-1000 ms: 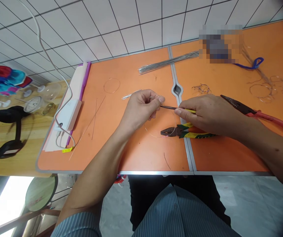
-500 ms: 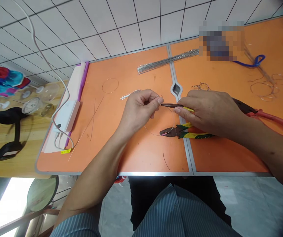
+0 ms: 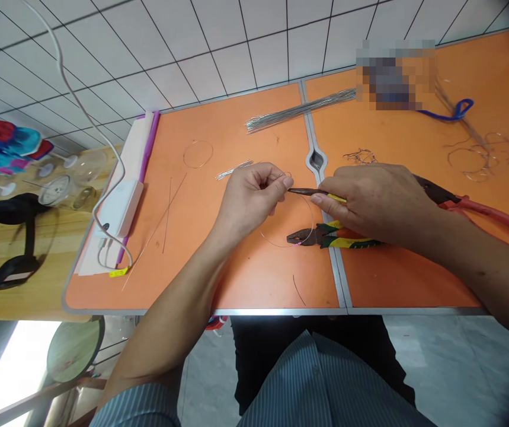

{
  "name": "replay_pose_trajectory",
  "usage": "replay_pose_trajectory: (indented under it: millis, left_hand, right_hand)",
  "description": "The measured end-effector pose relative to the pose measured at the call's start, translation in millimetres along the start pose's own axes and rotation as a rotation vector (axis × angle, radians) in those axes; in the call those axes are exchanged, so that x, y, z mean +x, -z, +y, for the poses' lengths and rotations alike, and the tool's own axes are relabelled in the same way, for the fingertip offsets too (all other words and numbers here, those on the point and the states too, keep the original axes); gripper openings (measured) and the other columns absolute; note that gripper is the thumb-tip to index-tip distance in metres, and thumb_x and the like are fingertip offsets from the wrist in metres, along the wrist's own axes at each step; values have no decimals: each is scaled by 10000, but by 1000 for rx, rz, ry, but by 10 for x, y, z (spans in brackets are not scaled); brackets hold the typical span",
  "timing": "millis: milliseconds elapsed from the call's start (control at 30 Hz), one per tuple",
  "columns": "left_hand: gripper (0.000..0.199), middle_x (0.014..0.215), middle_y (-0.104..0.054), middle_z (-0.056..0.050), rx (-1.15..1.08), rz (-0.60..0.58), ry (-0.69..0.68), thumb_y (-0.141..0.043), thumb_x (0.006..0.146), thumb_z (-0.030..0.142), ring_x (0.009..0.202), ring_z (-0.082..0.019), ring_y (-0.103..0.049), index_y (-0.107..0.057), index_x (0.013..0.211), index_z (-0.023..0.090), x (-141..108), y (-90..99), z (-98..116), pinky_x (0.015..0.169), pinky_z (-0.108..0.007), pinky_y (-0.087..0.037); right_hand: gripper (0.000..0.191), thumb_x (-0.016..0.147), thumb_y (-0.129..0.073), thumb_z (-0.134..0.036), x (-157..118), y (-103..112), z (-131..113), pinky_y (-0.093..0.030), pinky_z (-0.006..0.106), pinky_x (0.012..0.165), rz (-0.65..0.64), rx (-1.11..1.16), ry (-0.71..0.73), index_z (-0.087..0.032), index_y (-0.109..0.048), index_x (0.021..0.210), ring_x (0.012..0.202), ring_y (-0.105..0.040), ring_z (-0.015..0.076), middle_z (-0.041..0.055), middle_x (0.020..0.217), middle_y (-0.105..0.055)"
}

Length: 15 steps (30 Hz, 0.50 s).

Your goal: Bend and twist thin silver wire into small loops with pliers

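Note:
My left hand point(image 3: 258, 193) pinches a thin wire loop point(image 3: 313, 216) between thumb and fingers. The loop hangs below the fingertips, with small pink beads on its lower right part. My right hand point(image 3: 370, 193) is closed around dark-tipped pliers with a yellow handle point(image 3: 336, 198); their tips touch the wire at my left fingertips. Beneath the loop lie pliers with green and yellow handles point(image 3: 352, 242), partly hidden by my right hand. Red-handled pliers point(image 3: 498, 214) lie partly behind my right wrist.
A bundle of straight wires point(image 3: 298, 111) lies at the back of the orange table point(image 3: 236, 284). Loose wire rings point(image 3: 198, 154) and a small beaded tangle point(image 3: 361, 156) are around the hands. A white box with a cable point(image 3: 125, 204) sits left.
The pink beads on the loop have shifted slightly right and down. Both hands keep nearly the same position and grip.

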<state>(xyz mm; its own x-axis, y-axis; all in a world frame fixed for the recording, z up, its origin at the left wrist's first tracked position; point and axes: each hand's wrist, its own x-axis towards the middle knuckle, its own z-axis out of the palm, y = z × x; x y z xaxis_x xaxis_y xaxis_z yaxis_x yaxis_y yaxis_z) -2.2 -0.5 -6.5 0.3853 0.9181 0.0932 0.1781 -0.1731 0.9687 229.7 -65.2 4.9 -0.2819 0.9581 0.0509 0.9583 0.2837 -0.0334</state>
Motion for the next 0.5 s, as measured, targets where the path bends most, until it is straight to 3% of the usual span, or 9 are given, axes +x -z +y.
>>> replay_pose_trajectory:
  millis: [500]
  left_hand:
    - [333, 618, -626, 16, 17, 0, 44, -864, 957, 296, 463, -85, -493, -671, 704, 196, -8, -3, 22, 456, -250, -359]
  right_hand:
    - [604, 1154, -336, -560, -9, 14, -41, -185, 378, 675, -51, -29, 5, -206, -813, 1043, 752, -601, 242, 121, 909, -772]
